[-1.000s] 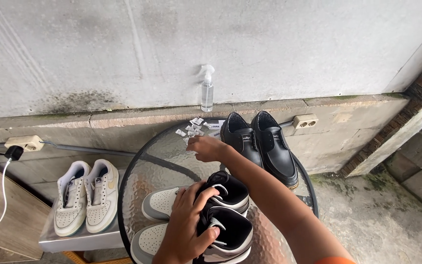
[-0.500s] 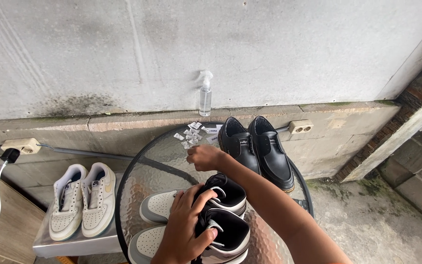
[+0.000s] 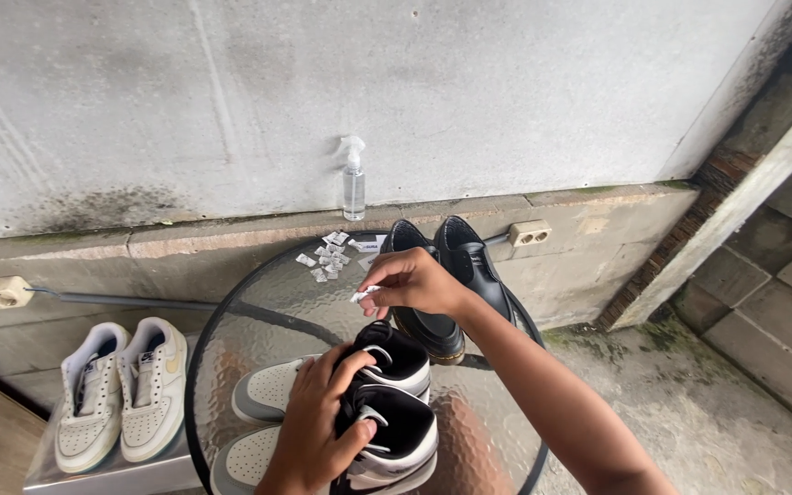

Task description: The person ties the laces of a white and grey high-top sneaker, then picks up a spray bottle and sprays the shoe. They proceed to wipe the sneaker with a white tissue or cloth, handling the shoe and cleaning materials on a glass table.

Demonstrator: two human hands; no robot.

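The left hand [image 3: 318, 426] rests on the pair of grey-and-black sneakers [image 3: 359, 403] that stands on the round glass worktop [image 3: 258, 302]. Its fingers spread over the black collars of both shoes; the grip presses down on the pair and steadies it, but does not close around either shoe.

The right hand [image 3: 414, 282] hovers above the sneakers, just in front of the pair of black leather shoes [image 3: 451, 275]. Its grip is closed: thumb and fingertips pinch one small white packet [image 3: 364, 294], which hangs free above the collar of the farther sneaker, not yet touching it.

Location of related items:
- A loose heap of matching white packets [image 3: 330, 257] lies at the far edge of the worktop, well apart from the sneakers.
- A clear spray bottle [image 3: 353, 181] stands upright on the concrete ledge behind the heap.
- A second pair of white sneakers [image 3: 121, 390] sits on a lower shelf to the left of the worktop.

Progress, as judged from this view: one packet is picked and carried to the shoes. Its placement into a sneaker appears outstanding. The shoe interiors are hidden, so whether any packet is already inside cannot be told. Most packets remain in the heap
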